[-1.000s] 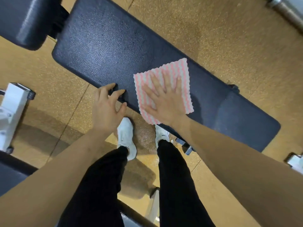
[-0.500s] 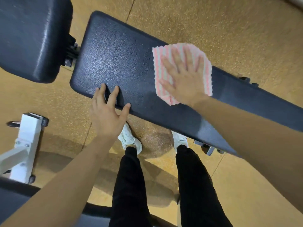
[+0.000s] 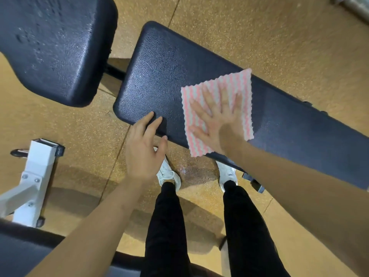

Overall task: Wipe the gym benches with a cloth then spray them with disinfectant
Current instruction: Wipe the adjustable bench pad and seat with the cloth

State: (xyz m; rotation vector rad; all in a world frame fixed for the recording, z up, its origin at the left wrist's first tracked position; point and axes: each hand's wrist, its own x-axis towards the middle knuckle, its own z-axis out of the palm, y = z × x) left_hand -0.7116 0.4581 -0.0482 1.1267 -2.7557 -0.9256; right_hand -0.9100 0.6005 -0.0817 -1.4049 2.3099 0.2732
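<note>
A long dark padded gym bench [image 3: 159,76] runs from the upper middle to the right edge. A pink and white striped cloth [image 3: 239,86] lies flat on its near half. My right hand [image 3: 217,120] presses on the cloth with fingers spread. My left hand [image 3: 143,148] rests its fingertips on the bench's near edge, to the left of the cloth, holding nothing. No spray bottle is in view.
A second dark pad [image 3: 52,47] sits at the upper left, joined by a black bar. A white metal frame [image 3: 34,176] stands on the tan floor at left. Another dark pad edge [image 3: 20,248] lies at the bottom left. My legs and white shoes [image 3: 169,174] stand under the bench.
My right hand has slid the cloth back from the bench's far edge toward the near edge. My left hand stays on the near edge. The view has shifted a little.
</note>
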